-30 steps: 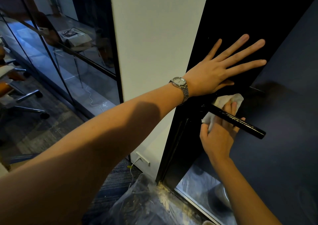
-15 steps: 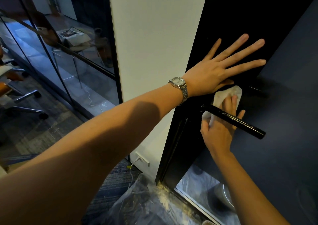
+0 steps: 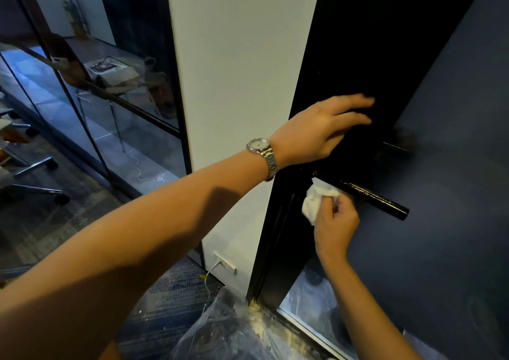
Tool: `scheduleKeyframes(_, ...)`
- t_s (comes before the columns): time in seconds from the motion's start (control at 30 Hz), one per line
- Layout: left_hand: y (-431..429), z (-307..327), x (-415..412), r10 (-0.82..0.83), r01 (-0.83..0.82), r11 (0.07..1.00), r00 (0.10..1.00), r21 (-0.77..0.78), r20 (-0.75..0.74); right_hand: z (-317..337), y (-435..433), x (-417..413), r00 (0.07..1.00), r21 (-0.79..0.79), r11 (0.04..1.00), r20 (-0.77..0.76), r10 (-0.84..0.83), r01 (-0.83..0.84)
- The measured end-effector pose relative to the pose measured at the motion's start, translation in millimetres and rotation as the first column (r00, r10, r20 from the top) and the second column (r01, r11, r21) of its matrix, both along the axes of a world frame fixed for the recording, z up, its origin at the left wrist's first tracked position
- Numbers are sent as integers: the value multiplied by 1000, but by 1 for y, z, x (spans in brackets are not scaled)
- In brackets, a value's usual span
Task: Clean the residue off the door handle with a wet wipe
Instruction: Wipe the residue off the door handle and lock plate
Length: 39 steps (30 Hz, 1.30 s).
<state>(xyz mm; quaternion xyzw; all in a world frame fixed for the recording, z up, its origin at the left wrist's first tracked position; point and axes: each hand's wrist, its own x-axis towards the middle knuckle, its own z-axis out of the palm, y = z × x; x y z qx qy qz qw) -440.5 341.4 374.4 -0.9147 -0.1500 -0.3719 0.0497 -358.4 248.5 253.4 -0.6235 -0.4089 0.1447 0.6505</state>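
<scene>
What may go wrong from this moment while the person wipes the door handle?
The wet wipe in the right hand sits at the inner end of the door handle; pale specks further along the bar may be missed. The left hand is blurred, so whether it braces the door is unclear; pressure might swing it.

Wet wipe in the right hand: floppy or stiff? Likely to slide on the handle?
Likely floppy: the wet wipe is crumpled into soft folds where the right hand pinches it. Probably light, since that pinch alone holds it. It may glide easily on the door handle, which looks glossy.
</scene>
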Motion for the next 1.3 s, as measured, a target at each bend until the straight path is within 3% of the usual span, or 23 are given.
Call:
scheduleKeyframes(0.1, -12, -13, -18, -3, 19, 987, 995, -157, 98, 7, -11, -12, 975, -19, 995, -199, 95, -101)
scheduleKeyframes(0.17, -22, -20, -29, 18, 24, 947, 992, -320, 128, 12, -19, -17, 961, -4, 991, -244, 132, -137)
scheduleKeyframes(0.3, -31, -22, -43, 19, 8, 726, 999, -688, 31, 34, -29, -22, 987, 44, 992, -99, 123, -119)
scheduleKeyframes(0.43, -31, -14, -43, 46, 53, 596, 994, -802, 100, 59, -30, -21, 957, -22, 972, 172, 233, -232)
scheduleKeyframes(0.53, -32, -8, -36, 163, 61, 661, 961, -748, 223, 74, -30, -10, 883, -91, 963, 386, 268, -253)
scheduleKeyframes(0.67, -23, -14, -19, 248, -6, 829, 900, -560, 358, 78, -33, 35, 796, -175, 984, 598, 96, 13)
scheduleKeyframes(0.73, -18, -22, -5, 244, -82, 882, 922, -464, 302, 76, -36, 48, 776, -260, 964, 619, 118, 61)
scheduleKeyframes(0.83, -17, -35, 14, 256, -178, 905, 953, -386, 162, 74, -37, 51, 807, -268, 963, 574, 138, 27)
scheduleKeyframes(1.0, -14, -26, 16, 82, -99, 985, 990, -141, -117, 77, -38, 53, 834, -289, 957, 532, 148, 15)
scheduleKeyframes(1.13, -6, -24, 6, 143, -147, 956, 989, -252, -36, 78, -38, 55, 855, -314, 949, 491, 164, -2)
scheduleKeyframes(1.3, -8, -16, 17, 46, -78, 992, 953, -96, -299, 77, -37, 53, 850, -307, 952, 504, 155, 9)
